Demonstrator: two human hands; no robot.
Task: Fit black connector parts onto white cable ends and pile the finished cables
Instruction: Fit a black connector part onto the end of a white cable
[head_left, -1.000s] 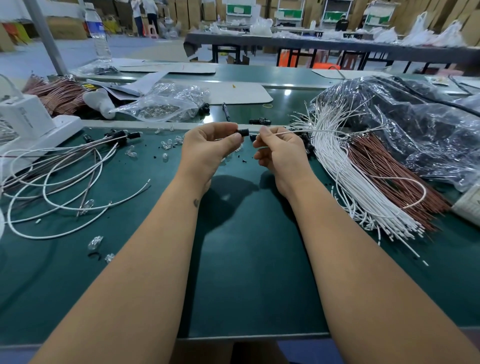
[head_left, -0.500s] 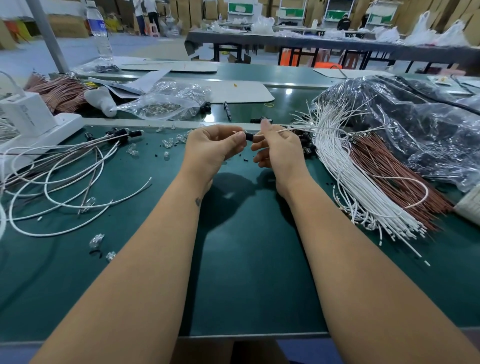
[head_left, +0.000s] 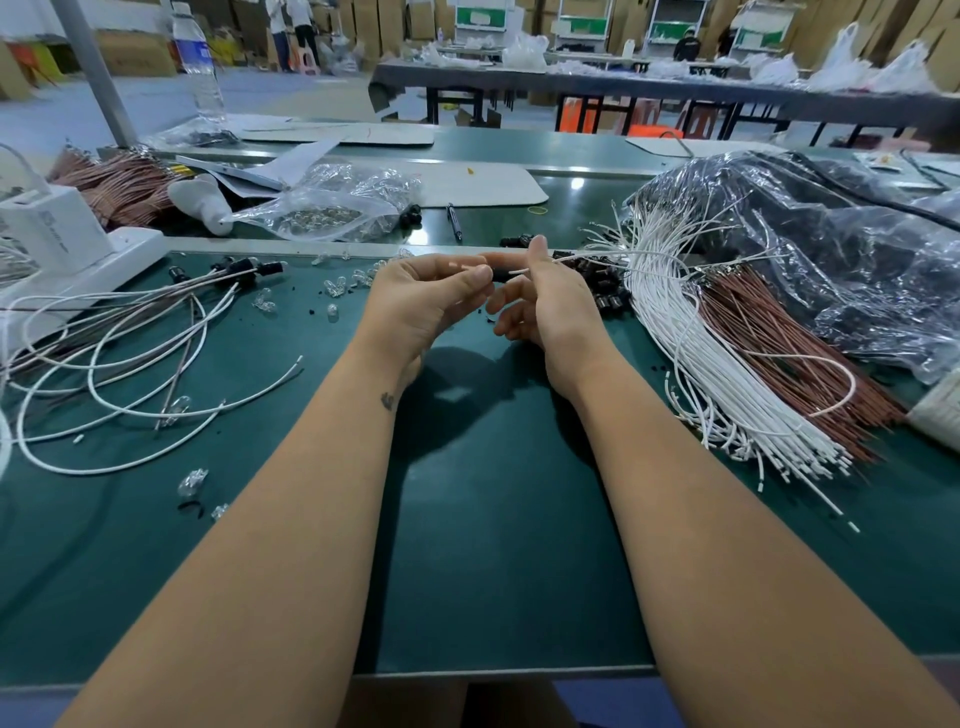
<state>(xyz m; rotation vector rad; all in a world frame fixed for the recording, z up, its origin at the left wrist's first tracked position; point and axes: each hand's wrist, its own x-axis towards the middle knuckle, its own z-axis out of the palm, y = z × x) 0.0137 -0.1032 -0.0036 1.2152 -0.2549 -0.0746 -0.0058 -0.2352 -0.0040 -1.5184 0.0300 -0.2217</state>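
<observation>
Just left of the white cable bundle (head_left: 691, 332), the left hand (head_left: 426, 306) pinches a black connector (head_left: 501, 274) while the right hand (head_left: 550, 306) pinches a white cable end (head_left: 519, 270) at its mouth. Fitting is underway, I'd say; next, push it home.

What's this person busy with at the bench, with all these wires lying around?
They are fitting small black plugs onto white wires. The left hand pinches a black connector, while the right hand holds a white cable with its end at the connector. That cable leads to a big bundle of white cables on the right. On the left of the green table lie loose looped cables, some with black ends, apparently finished ones.
</observation>
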